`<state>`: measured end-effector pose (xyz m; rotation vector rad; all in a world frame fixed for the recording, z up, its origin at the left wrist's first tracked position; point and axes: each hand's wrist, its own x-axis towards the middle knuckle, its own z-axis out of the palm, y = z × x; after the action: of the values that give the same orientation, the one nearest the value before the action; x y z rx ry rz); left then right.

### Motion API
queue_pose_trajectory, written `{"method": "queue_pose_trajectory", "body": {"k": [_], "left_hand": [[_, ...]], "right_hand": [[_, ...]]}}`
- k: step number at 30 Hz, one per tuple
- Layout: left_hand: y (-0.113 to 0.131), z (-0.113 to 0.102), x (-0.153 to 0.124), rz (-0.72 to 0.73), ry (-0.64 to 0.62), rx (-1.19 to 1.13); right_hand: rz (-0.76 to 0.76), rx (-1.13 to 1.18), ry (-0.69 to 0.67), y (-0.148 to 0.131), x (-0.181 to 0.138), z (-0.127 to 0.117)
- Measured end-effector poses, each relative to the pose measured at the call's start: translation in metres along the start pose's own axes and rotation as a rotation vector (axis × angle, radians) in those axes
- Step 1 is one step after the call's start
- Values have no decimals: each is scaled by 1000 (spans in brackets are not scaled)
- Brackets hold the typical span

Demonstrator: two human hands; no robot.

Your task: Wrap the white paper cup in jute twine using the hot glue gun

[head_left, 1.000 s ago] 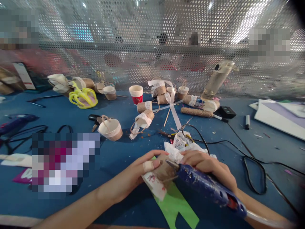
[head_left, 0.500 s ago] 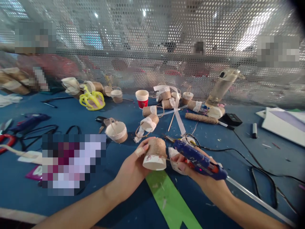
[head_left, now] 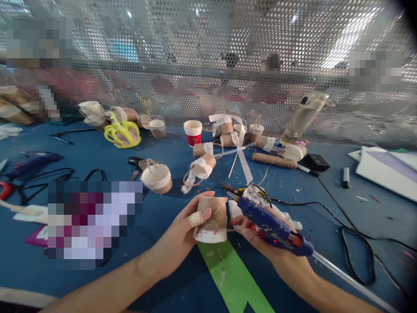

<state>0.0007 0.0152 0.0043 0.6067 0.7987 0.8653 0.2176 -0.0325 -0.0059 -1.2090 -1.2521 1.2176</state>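
My left hand [head_left: 187,226] grips a paper cup [head_left: 212,214] wrapped in brown twine from its base most of the way to the white rim. The cup is upside down, its rim toward me, and the thumb has a bandage on it. In my right hand [head_left: 260,239] is a blue hot glue gun [head_left: 270,224] with a small red light, its nozzle pointing up and left beside the cup. A clear glue stick [head_left: 352,274] sticks out of its back. A strand of twine [head_left: 233,229] runs from the cup to my right fingers. Below the cup lies a green ribbon [head_left: 228,271].
Twine-wrapped cups [head_left: 157,178] with handles, a red paper cup [head_left: 193,132] and a yellow crown-like piece [head_left: 122,134] stand farther back. A twine roll [head_left: 275,160] lies at right, near black cables [head_left: 345,256]. Another glue gun [head_left: 35,164] is at left. A perforated metal screen [head_left: 202,65] closes off the back.
The cup has tilted, so its open inside no longer shows, and it sits slightly lower. My left thumb now presses on its twine side. The glue gun has shifted slightly down.
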Motion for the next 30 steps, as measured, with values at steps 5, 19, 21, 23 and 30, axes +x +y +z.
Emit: {"method": "queue_pose_trajectory", "body": {"k": [5,19,21,23,30], "left_hand": [[-2,-3,1,19,-19,23],[-8,-11,-1,94,-72,34],[-9,-12,-1,98,-81,35],[-10,-11,-2,100,-84,39],[-11,-8,-4,112,-125,39]], "right_hand": [[21,32,-27,4,1,-2],[73,136,-58,19,5,-4],[73,142,-58,21,6,-4],[78,140,-50,21,6,-4],[71,121,-7,19,5,-3]]}}
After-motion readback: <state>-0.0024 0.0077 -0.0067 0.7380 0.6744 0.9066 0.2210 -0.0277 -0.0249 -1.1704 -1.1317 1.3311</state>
